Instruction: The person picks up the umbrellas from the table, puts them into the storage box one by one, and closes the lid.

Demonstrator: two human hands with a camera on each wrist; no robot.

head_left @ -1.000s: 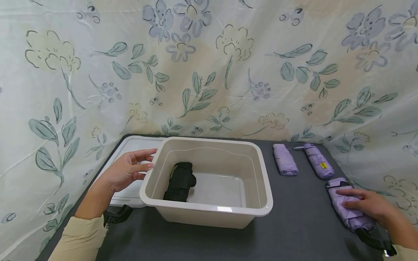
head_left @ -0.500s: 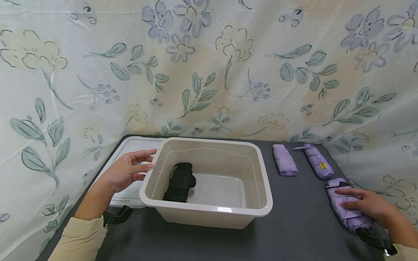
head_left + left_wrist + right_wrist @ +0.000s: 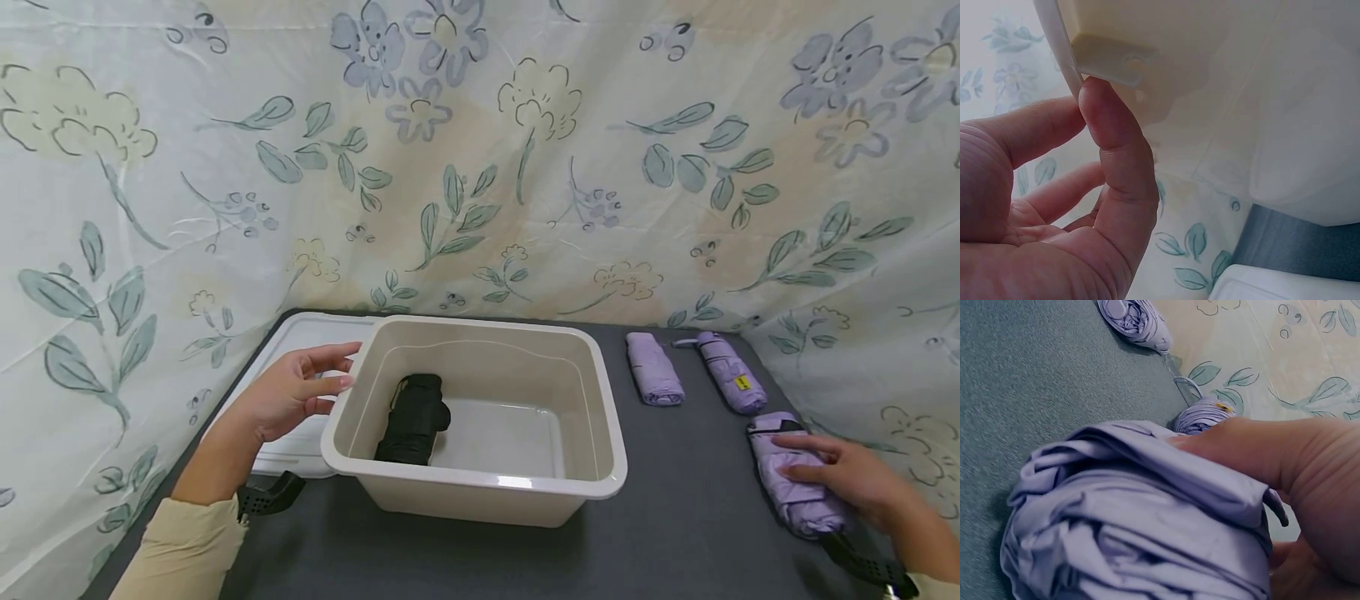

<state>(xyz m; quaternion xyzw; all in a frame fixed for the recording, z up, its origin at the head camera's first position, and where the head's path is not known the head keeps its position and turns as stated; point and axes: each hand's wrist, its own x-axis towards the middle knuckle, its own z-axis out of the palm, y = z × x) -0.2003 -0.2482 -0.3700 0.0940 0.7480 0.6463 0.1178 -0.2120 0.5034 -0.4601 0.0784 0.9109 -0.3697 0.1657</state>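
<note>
My left hand (image 3: 288, 392) pinches the left rim of a beige plastic bin (image 3: 480, 500); in the left wrist view, thumb and finger meet at the bin's edge. Inside the bin, toward its left, lies a black folded umbrella (image 3: 412, 421). At the far right, my right hand (image 3: 855, 475) holds a purple folded umbrella (image 3: 791, 483) lying on the table. The right wrist view shows the bunched end of this purple umbrella (image 3: 1141, 531), with the thumb along its side; other fingers are mostly hidden.
Two more purple folded umbrellas lie behind: one beside the bin (image 3: 655, 369), another with a yellow tag (image 3: 731, 371). A white lid (image 3: 300, 450) lies flat left of the bin, partly beneath its overhang. Flowered cloth (image 3: 480, 167) walls in the dark table (image 3: 660, 533).
My right hand and the near purple umbrella have shifted very slightly, the umbrella's front end tipping a little. The left hand, bin and black umbrella stay where they were.
</note>
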